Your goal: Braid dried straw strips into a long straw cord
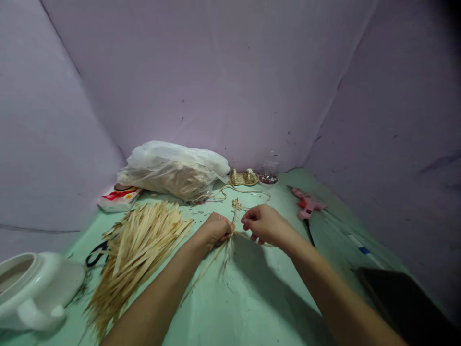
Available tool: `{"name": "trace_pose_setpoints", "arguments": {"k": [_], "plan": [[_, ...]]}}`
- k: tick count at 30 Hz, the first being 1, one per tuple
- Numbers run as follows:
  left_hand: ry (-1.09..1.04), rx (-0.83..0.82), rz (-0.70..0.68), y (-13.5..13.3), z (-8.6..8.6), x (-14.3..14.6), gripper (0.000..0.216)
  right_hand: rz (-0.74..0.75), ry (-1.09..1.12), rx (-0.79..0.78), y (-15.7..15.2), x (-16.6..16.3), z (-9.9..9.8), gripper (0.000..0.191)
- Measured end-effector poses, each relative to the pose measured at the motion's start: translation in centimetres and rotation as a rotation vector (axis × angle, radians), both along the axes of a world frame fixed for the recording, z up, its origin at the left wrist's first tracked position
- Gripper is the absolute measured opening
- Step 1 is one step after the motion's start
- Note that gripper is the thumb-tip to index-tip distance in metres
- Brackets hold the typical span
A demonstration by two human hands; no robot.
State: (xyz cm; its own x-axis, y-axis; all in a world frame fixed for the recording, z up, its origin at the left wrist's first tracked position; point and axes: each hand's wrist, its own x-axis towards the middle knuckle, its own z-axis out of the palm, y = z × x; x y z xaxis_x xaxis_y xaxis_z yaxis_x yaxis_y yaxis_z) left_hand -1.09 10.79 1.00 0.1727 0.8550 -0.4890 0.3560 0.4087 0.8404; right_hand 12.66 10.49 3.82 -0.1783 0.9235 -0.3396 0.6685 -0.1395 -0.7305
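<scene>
clamped straw plait point(236, 207) in curled left hand point(216, 230), likely for tension; pinched 1 strand point(240, 234) with right hand point(264, 223); kept straw pile point(140, 242) within reach.

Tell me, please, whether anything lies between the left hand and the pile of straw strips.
Nothing visible does. The left hand and right hand both grip the straw braid; the pile of straw strips lies just left, with only bare table between.
</scene>
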Motion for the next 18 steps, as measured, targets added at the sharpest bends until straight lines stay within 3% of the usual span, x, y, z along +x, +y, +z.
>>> {"name": "trace_pose_setpoints", "arguments": {"k": [3, 10, 18], "plan": [[0.015, 0.005, -0.01, 0.0, 0.1, 0.1, 0.012, -0.119, 0.203, -0.179, 0.6, -0.2, -0.8, 0.009], [0.041, 0.05, 0.013, 0.4, -0.8, 0.2, 0.009, -0.059, 0.438, -0.397, 0.2, -1.2, -1.7, 0.014], [0.098, 0.105, -0.015, 0.7, -1.3, 0.1, 0.014, -0.134, 0.442, -0.326, 1.1, -1.0, -3.4, 0.014]]}}
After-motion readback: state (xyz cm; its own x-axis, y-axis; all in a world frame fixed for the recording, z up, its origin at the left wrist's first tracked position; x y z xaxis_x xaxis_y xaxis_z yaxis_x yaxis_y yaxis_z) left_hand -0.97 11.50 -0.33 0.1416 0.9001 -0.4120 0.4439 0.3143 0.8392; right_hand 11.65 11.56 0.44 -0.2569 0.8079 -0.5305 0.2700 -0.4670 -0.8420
